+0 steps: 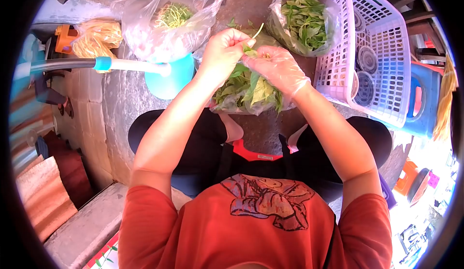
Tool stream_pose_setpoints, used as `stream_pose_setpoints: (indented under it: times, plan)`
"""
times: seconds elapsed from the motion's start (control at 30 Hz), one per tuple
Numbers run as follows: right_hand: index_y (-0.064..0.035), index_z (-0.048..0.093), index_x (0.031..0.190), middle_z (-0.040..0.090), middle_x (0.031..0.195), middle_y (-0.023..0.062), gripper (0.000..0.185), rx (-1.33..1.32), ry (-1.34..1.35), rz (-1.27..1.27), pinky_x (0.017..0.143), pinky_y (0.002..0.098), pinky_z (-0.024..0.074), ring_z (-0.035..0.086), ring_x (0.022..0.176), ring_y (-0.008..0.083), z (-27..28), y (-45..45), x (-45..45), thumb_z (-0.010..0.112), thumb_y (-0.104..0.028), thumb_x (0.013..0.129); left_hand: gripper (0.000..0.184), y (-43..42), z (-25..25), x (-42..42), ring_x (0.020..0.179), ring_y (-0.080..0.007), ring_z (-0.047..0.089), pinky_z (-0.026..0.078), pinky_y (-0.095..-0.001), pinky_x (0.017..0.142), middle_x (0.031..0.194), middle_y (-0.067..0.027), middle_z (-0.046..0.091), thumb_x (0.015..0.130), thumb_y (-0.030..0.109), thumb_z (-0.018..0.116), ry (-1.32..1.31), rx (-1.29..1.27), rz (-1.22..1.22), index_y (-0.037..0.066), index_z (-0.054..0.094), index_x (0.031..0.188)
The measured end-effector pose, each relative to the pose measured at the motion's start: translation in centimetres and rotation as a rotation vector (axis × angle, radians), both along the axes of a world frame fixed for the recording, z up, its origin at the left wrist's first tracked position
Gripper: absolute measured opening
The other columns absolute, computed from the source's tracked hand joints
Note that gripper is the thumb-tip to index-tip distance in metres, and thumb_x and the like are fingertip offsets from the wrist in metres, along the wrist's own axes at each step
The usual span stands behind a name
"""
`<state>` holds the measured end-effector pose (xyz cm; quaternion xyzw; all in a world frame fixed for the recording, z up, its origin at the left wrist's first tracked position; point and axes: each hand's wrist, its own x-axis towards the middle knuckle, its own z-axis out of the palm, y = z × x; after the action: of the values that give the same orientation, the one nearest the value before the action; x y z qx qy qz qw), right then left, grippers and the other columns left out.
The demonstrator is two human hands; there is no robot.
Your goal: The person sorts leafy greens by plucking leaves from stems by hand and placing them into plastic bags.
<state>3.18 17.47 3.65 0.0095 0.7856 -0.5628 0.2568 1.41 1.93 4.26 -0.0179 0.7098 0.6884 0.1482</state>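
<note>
My left hand (pixel 223 52) pinches a leafy stem (pixel 250 52), my gloved right hand (pixel 274 66) beside it, closure unclear, with stems (pixel 175 15) and leaves (pixel 305 20) seemingly sorted beyond, greens (pixel 262 90) below remaining.

One cam, head-worn: we look forward and steeply down, wide fisheye, dark curved edges at 3 and 9 o'clock. Wearer's red T-shirt (pixel 198 225) sits closest, filling 6 o'clock. Left hand (pixel 224 51) and right hand (pixel 276 68) are mid-range, up from centre toward 12. Farther out we get clear stem bag (pixel 140 27) at 11, clear leaf bag (pixel 331 20) at 1, white perforated basket (pixel 336 46) at 2.
</note>
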Motion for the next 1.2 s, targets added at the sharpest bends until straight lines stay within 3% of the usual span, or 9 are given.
stream_pose_setpoints:
  times: [0.3,0.5,0.63,0.73,0.87,1.0,1.03,1.13,1.2]
  plan:
    - [-0.0002,0.062,0.092,0.06,0.081,0.0025,0.042,-0.511,-0.193,-0.153,0.071,0.0266,0.0431,0.052,0.076,0.0097,-1.0,-0.9,0.6,0.068,-0.038,0.074,0.01,0.6,0.1,0.5,0.067,-0.0079,0.053,0.042,-0.0215,0.061,0.077,-0.0022,0.06,0.086,0.01,0.058,-0.006,0.194,0.091,0.001,0.058,0.09]
    - [0.003,0.06,0.1,0.062,0.093,0.008,0.045,-0.377,0.052,-0.07,0.08,0.0268,0.043,0.054,0.088,0.0125,0.9,1.2,-1.3,0.067,-0.035,0.077,0.01,-2.1,0.1,-2.0,0.07,-0.014,0.056,0.042,-0.0254,0.058,0.075,-0.0023,0.059,0.084,0.016,0.062,-0.162,0.459,0.406,0.008,0.058,0.09]
    - [-0.0048,0.057,0.111,0.062,0.103,0.0111,0.044,-0.207,-0.018,-0.498,0.094,0.0312,0.0357,0.055,0.101,0.0226,-0.4,6.6,-8.7,0.062,-0.034,0.079,0.013,-5.4,1.3,-4.5,0.068,-0.0144,0.053,0.04,-0.0252,0.056,0.077,-0.0017,0.056,0.083,0.018,0.064,-0.103,0.519,0.512,0.011,0.055,0.09]
    - [-0.0013,0.054,0.114,0.056,0.113,0.0144,0.048,-0.494,-0.236,-0.647,0.075,0.036,0.0479,0.056,0.099,0.0223,-4.3,11.0,-14.8,0.062,-0.034,0.08,0.013,-7.8,1.1,-6.7,0.055,-0.0119,0.047,0.035,-0.0233,0.048,0.068,0.0,0.051,0.082,0.017,0.065,-0.113,0.501,0.714,0.01,0.055,0.088]
    - [-0.0035,0.05,0.119,0.055,0.115,0.0101,0.05,0.026,-0.237,-0.51,0.079,0.0374,0.0482,0.054,0.101,0.025,-4.6,13.2,-17.3,0.059,-0.036,0.083,0.014,-12.6,-1.4,-10.5,0.054,-0.0118,0.043,0.031,-0.0238,0.042,0.063,0.0005,0.044,0.08,0.012,0.066,-0.05,0.561,0.743,0.008,0.055,0.086]
    - [-0.0127,0.047,0.124,0.047,0.126,0.0033,0.047,0.245,-0.3,-0.343,0.081,0.0382,0.0487,0.052,0.104,0.0247,-1.1,12.3,-17.7,0.056,-0.036,0.084,0.016,-16.4,-5.1,-13.4,0.064,-0.0165,0.052,0.047,-0.0274,0.055,0.074,-0.0069,0.054,0.082,0.007,0.062,-0.06,0.656,0.841,0.0,0.054,0.094]
    - [-0.0223,0.04,0.13,0.039,0.133,0.0103,0.056,0.258,-0.232,-0.267,0.079,0.041,0.0462,0.044,0.113,0.0348,-1.2,12.6,-17.9,0.059,-0.041,0.081,0.018,-16.8,-5.6,-13.7,0.068,-0.0175,0.053,0.048,-0.0279,0.058,0.079,-0.0088,0.055,0.082,0.006,0.061,-0.086,0.654,0.874,-0.002,0.053,0.097]
    - [-0.0189,0.049,0.121,0.052,0.118,0.004,0.043,0.549,-0.088,-0.036,0.074,0.0383,0.0477,0.053,0.101,0.0275,1.7,11.9,-17.2,0.057,-0.037,0.083,0.025,-16.6,-6.7,-14.9,0.077,-0.0205,0.055,0.05,-0.0284,0.066,0.091,-0.0127,0.056,0.084,0.005,0.058,-0.168,0.613,0.958,-0.004,0.051,0.106]
    - [-0.0031,0.059,0.1,0.061,0.102,0.0155,0.026,0.916,0.192,0.24,0.075,0.0404,0.0503,0.062,0.082,0.0315,3.0,10.9,-16.6,0.045,-0.018,0.084,0.031,-16.0,-6.5,-15.0,0.082,-0.0225,0.056,0.049,-0.0274,0.068,0.096,-0.0128,0.056,0.084,0.006,0.056,-0.225,0.518,1.022,-0.003,0.05,0.113]
